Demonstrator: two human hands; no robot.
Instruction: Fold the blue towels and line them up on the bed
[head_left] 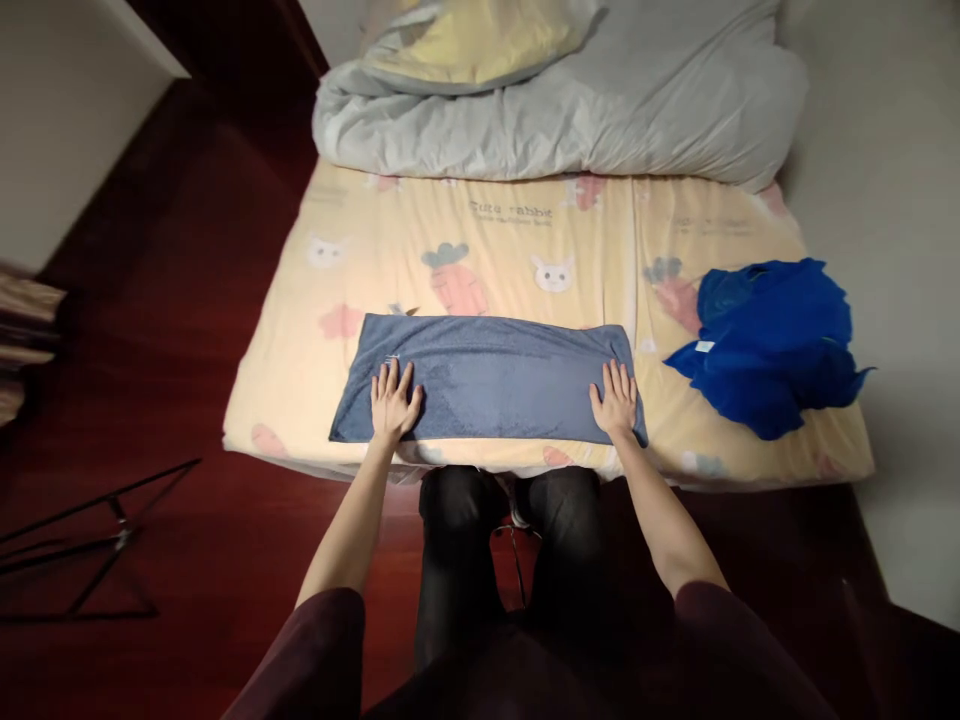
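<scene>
A grey-blue towel (487, 375) lies folded into a long strip across the near edge of the bed. My left hand (393, 402) rests flat on its left end, fingers stretched out. My right hand (616, 398) lies flat on its right end, fingers spread. Neither hand holds anything. A crumpled bright blue cloth (772, 345) sits on the bed to the right, apart from both hands.
The bed has a yellow sheet (525, 250) printed with rabbits and carrots. A bunched grey duvet (570, 110) lies at the far end. Dark red wooden floor (172, 330) surrounds the bed, with a black metal stand (97, 540) at the left.
</scene>
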